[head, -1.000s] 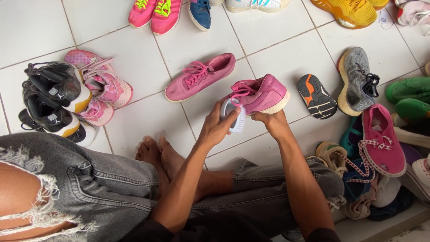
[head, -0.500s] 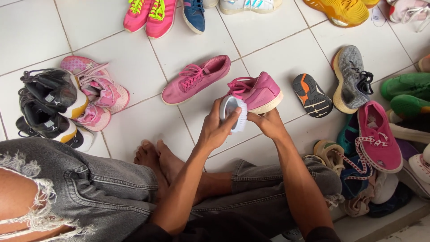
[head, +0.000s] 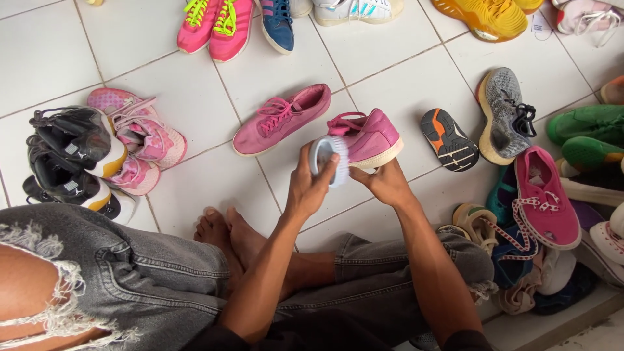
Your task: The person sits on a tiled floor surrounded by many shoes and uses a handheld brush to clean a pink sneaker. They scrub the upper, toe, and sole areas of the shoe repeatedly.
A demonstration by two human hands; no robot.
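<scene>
My left hand point(head: 308, 188) grips a small round brush point(head: 330, 159) with a pale blue back, its bristles pressed against the heel of a pink suede sneaker point(head: 368, 138). My right hand point(head: 388, 184) holds that sneaker from underneath, just above the tiled floor. The matching pink sneaker point(head: 281, 119) lies on the white tiles to the left, apart from both hands. I sit cross-legged in grey ripped jeans with my bare feet point(head: 224, 234) below the hands.
Shoes ring the spot: black and pink sneakers point(head: 97, 153) at the left, bright pink and blue ones point(head: 224, 23) at the top, yellow ones point(head: 491, 16) top right. A grey trainer point(head: 502, 114), an upturned sole point(head: 448, 140) and a heap of shoes point(head: 546, 208) lie at the right.
The brush has stayed against the sneaker's heel, shifting slightly with my left hand. The camera view has tilted a little; both hands remain in place.
</scene>
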